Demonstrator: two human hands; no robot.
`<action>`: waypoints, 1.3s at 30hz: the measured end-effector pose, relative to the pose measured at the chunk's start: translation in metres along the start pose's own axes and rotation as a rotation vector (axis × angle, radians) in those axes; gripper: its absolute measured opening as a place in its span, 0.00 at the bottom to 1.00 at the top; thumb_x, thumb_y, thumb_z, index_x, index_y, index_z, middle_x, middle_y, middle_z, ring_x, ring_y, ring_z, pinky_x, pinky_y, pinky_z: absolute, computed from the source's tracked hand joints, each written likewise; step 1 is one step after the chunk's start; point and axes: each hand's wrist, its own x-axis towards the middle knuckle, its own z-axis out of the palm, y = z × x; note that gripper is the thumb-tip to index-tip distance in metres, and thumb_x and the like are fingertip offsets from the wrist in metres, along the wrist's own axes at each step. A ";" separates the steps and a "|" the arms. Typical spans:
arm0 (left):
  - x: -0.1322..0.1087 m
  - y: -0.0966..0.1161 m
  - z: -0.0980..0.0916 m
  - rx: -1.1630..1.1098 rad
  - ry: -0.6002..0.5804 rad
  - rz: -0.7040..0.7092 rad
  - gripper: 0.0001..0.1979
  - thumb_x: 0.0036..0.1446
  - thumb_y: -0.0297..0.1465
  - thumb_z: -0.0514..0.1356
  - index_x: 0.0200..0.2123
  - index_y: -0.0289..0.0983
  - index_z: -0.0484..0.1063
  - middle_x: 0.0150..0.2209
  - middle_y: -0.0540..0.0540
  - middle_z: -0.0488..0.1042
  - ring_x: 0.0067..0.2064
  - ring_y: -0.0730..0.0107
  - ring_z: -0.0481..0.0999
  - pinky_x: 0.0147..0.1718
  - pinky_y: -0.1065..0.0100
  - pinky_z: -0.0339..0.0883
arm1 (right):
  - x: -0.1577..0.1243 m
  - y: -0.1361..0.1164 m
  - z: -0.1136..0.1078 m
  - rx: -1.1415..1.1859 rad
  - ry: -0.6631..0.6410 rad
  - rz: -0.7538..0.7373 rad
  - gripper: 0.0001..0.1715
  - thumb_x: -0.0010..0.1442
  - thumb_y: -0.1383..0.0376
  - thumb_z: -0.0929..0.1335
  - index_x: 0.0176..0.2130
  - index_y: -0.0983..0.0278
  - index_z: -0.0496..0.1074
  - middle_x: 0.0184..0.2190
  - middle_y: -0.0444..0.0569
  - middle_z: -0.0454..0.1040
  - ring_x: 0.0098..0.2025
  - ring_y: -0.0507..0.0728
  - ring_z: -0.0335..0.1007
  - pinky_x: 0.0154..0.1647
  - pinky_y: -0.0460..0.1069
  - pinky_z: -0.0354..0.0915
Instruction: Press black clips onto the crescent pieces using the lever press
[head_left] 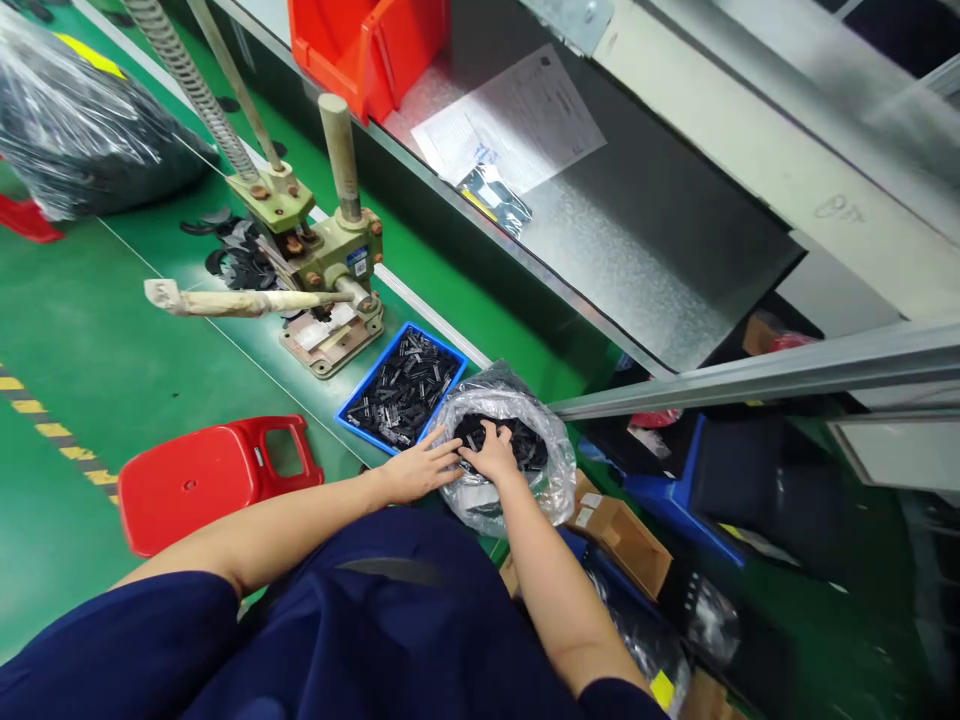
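"Surface [169,235] first: what stands on it, biggest down?"

"A lever press [337,250], left of the middle. Then the clear plastic bag [555,432] at the right end, its mouth wide. I can't tell how its base sits there; that part is hidden. The blue tray [366,436] lies between the two, just beside the bag, with one corner by the far edge and another toward the near edge."

"And the hands?"

"Left hand [421,470]: fingers spread, at the bag's left rim. Right hand [493,455]: fingers bent down into the mouth, over the black parts [529,448]. I can't tell whether they pinch one."

"How would you work that well?"

"I'd let the left hand keep the loose film back, so it doesn't fold over the opening. The right should pick with the fingertips, I think, not rake; thin pieces like these probably snag on each other."

"Any risk?"

"The film looks soft, so leaning on the rim could tip the bag or spill parts over the right end. Light wrists, and lift straight up, clear of the plastic."
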 end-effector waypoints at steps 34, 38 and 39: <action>-0.007 0.007 -0.033 -0.151 0.112 -0.038 0.08 0.67 0.29 0.60 0.47 0.41 0.76 0.47 0.42 0.80 0.56 0.55 0.76 0.69 0.47 0.58 | -0.014 -0.036 0.024 -0.131 0.114 -0.103 0.36 0.59 0.54 0.74 0.63 0.51 0.64 0.69 0.60 0.55 0.66 0.70 0.66 0.57 0.60 0.69; -0.007 0.009 -0.028 -0.138 0.095 -0.029 0.08 0.66 0.30 0.61 0.47 0.40 0.76 0.47 0.42 0.79 0.53 0.55 0.78 0.68 0.48 0.60 | -0.011 -0.031 0.021 -0.127 0.141 -0.129 0.34 0.55 0.58 0.76 0.59 0.51 0.67 0.64 0.56 0.60 0.60 0.67 0.71 0.55 0.58 0.69; -0.007 0.009 -0.025 -0.132 0.083 -0.021 0.07 0.66 0.30 0.61 0.46 0.40 0.76 0.46 0.42 0.79 0.52 0.55 0.78 0.67 0.49 0.61 | -0.011 -0.028 0.020 -0.123 0.148 -0.139 0.34 0.55 0.60 0.76 0.59 0.51 0.68 0.63 0.55 0.61 0.59 0.66 0.72 0.54 0.57 0.69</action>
